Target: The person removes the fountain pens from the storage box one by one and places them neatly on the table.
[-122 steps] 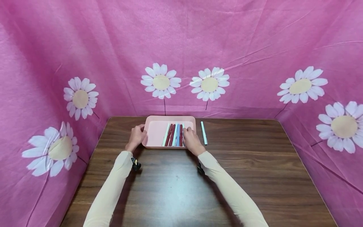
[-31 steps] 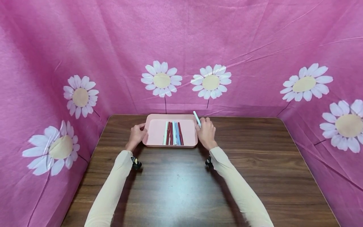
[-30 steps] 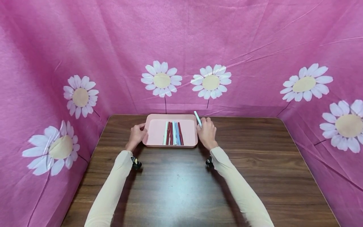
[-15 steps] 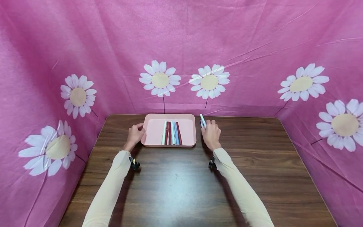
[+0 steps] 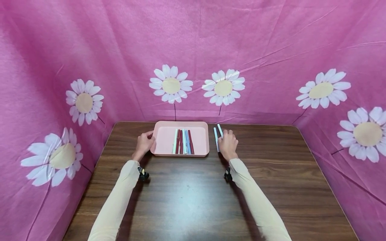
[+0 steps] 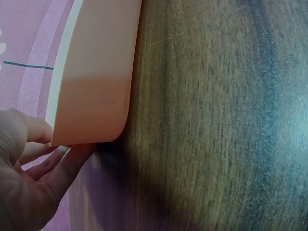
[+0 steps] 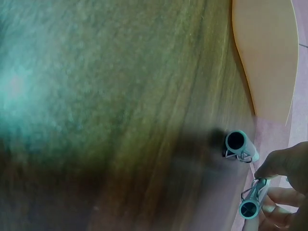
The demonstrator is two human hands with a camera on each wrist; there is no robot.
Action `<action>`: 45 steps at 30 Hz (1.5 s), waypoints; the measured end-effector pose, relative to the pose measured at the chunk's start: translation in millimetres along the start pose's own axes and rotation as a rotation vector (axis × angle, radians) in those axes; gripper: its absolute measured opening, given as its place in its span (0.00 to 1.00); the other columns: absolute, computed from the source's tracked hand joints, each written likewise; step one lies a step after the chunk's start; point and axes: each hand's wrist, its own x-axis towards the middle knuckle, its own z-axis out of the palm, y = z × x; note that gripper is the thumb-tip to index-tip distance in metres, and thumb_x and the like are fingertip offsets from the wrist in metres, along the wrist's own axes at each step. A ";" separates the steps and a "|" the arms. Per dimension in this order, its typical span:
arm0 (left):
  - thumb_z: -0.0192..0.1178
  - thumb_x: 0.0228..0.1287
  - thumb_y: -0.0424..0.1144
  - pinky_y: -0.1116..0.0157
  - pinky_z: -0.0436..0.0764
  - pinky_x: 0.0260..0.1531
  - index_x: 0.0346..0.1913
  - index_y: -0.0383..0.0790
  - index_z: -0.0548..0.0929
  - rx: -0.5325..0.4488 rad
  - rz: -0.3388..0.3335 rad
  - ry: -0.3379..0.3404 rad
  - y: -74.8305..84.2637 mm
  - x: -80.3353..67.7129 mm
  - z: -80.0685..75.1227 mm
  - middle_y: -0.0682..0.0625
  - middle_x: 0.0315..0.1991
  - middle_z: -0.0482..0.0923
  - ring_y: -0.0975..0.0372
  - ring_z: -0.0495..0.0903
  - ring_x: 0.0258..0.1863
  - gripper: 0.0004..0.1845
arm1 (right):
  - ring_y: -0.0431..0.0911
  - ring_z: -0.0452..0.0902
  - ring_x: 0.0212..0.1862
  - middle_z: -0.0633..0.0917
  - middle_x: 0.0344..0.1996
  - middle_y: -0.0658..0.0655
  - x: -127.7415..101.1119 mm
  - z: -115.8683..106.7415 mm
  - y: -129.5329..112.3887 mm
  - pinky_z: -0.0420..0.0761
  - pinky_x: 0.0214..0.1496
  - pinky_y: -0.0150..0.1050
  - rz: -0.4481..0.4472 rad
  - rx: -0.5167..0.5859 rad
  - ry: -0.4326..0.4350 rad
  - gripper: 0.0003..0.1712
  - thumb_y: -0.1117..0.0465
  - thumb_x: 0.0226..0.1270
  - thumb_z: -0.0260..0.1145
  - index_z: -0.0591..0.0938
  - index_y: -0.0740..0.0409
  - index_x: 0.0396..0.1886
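In the head view a pink tray stands at the table's back edge, with several pens side by side in it: pale green, dark red and blue. My left hand pinches its left end. The left wrist view shows the thumb of this left hand at the rim and fingers under the tray's corner. To the right of the tray, my right hand holds a pale pen, its clip end facing the wrist camera. Another pale pen lies on the table just left of it.
The brown wooden table stretches in front of both arms and off to the right. A pink cloth with daisies hangs behind and at both sides. Dark cameras are strapped at the wrists.
My right hand has left the tray's right part with a pale pen and moved right, past the pen lying on the table. My left hand stays at the tray's left end.
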 end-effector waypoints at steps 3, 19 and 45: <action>0.55 0.66 0.31 0.46 0.79 0.56 0.65 0.31 0.83 -0.001 -0.001 -0.002 0.5 -0.1 0.5 0.31 0.51 0.87 0.41 0.83 0.50 0.24 | 0.70 0.83 0.44 0.82 0.44 0.72 -0.5 -0.4 2.1 0.80 0.44 0.66 0.003 0.006 0.001 0.11 0.65 0.63 0.64 0.80 0.70 0.41; 0.54 0.67 0.31 0.44 0.79 0.57 0.65 0.32 0.82 0.011 -0.005 -0.003 4.1 0.6 4.2 0.31 0.53 0.86 0.40 0.82 0.52 0.24 | 0.73 0.84 0.41 0.83 0.39 0.72 -0.3 2.0 10.8 0.80 0.43 0.67 0.056 0.004 -0.043 0.09 0.63 0.66 0.65 0.78 0.67 0.33; 0.55 0.70 0.32 0.45 0.78 0.59 0.67 0.32 0.81 0.012 -0.015 -0.003 0.5 -3.4 -2.2 0.31 0.58 0.84 0.40 0.82 0.56 0.24 | 0.69 0.70 0.62 0.78 0.59 0.74 -7.4 11.3 -5.2 0.61 0.70 0.70 -0.172 -0.027 0.095 0.17 0.63 0.71 0.68 0.81 0.71 0.53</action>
